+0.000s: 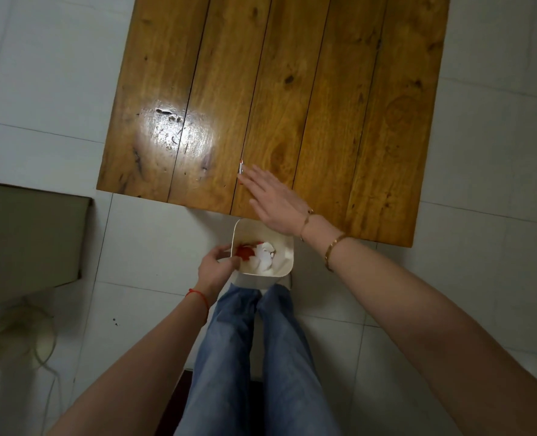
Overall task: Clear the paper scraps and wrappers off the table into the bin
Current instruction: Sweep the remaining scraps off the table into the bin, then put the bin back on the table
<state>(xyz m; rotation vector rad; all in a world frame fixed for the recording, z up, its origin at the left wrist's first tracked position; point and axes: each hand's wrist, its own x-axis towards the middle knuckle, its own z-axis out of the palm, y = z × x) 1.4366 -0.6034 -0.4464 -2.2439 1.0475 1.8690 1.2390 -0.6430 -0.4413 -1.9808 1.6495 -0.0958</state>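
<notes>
Table point(292, 89) standing beyond the bin point(287, 256), which is sitting on the floor point(154, 234) just before the table's near edge. Scraps point(261, 258) lying in the bin. One small scrap point(240, 169) lying on the table near that edge. Box point(24, 234) sitting left of the bin.

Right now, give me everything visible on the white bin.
The white bin is a small open-topped container with a rounded-square rim, smooth, plastic-looking. It sits upright below the near edge of the wooden table, in front of the person's jeans-clad legs. Inside lie crumpled white paper scraps and a red wrapper. The left hand grips its left rim; the right hand is flat above it on the table, not touching it.
</notes>
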